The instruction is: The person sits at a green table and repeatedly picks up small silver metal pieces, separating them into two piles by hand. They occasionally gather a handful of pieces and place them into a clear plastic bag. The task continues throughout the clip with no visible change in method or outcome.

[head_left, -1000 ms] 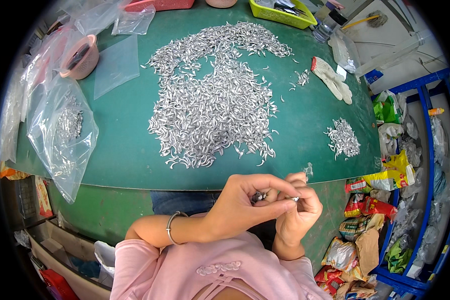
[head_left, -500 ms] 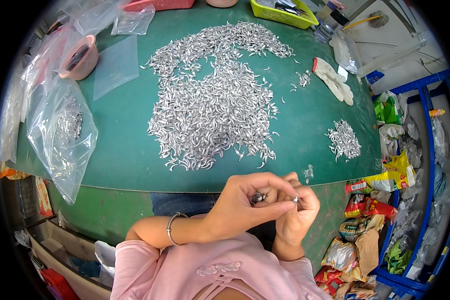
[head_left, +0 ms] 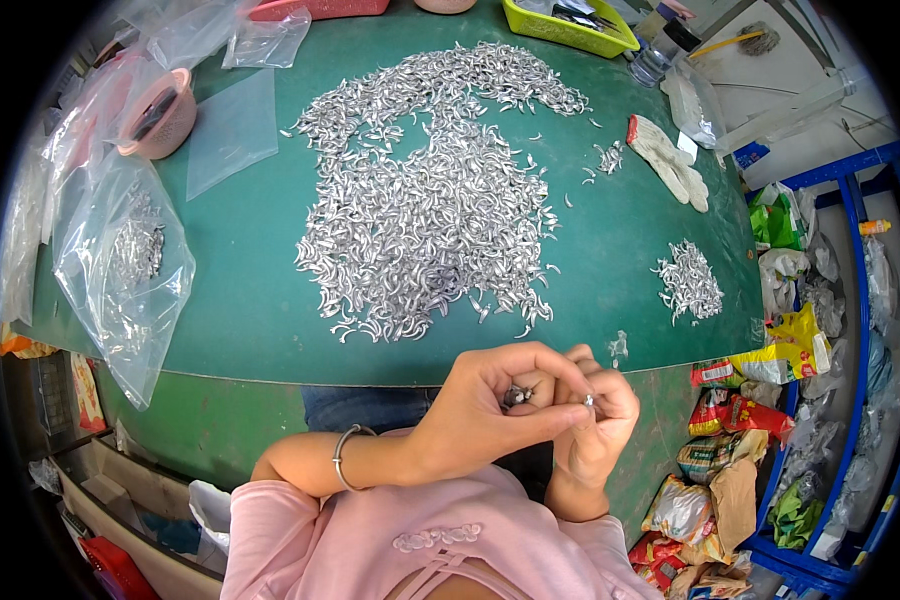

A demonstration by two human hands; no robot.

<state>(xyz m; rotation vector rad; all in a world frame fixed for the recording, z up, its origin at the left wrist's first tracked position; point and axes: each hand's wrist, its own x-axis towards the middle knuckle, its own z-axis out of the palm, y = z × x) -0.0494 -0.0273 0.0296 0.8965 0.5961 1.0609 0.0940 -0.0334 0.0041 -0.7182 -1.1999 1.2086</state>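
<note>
Just in front of the table's near edge, my two hands meet. My left hand [head_left: 475,405], with a bangle at its wrist, is closed, and several small silvery metal pieces [head_left: 517,396] show inside its curled fingers. Its thumb and forefinger reach to a tiny silvery metal piece [head_left: 589,401]. My right hand [head_left: 602,425] is closed around that same piece, its fingertips pressed against my left hand's. Most of the piece is hidden. Beyond the hands, a wide heap of curved silvery metal pieces [head_left: 425,210] covers the middle of the green table [head_left: 235,270].
A small pile of pieces [head_left: 690,283] lies at the right, below a white glove [head_left: 667,165]. On the left are a clear plastic bag [head_left: 120,270] with pieces inside and a pink basket [head_left: 170,125]. A yellow-green tray [head_left: 570,28] stands far back. Blue shelving [head_left: 850,330] borders the right side.
The tiny piece at my fingertips has shifted very slightly. My hands otherwise keep the same place and grip.
</note>
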